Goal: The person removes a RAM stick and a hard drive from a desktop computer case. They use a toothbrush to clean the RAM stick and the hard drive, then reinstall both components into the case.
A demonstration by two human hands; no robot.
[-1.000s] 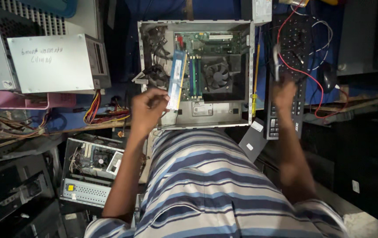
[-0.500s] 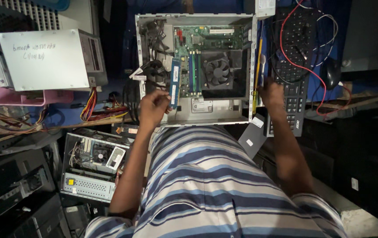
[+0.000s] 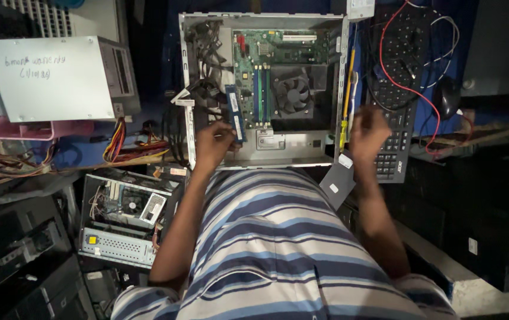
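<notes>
An open desktop computer case (image 3: pixel 186 71), a rectangular box of grey sheet metal, is seen lying flat at the top centre, its green motherboard (image 3: pixel 266 44) exposed along with a square black cooling fan (image 3: pixel 293 92) and a bundle of dark cables (image 3: pixel 201 41) at its left side. To the left, a boxy grey metal power supply (image 3: pixel 53 77) is set on a pink tray (image 3: pixel 29 129), with coloured wires (image 3: pixel 115 142) trailing beneath it. A second, smaller opened metal chassis (image 3: pixel 118 246) with a perforated front plate is seen at lower left. To the right of the case, a black keyboard (image 3: pixel 393 154) is laid lengthwise, crossed by a thin red wire (image 3: pixel 405 89), and a rounded black mouse (image 3: pixel 447 98) is seen beside it.

The left hand (image 3: pixel 213 145) is closed around the lower end of a memory module (image 3: pixel 235 112), a thin, narrow, blue stick that is held tilted just over the left part of the motherboard, beside the long parallel memory slots (image 3: pixel 260 95). The right hand (image 3: pixel 368 131) is blurred, set over the case's right edge and the keyboard; whether anything is held by it cannot be told.
</notes>
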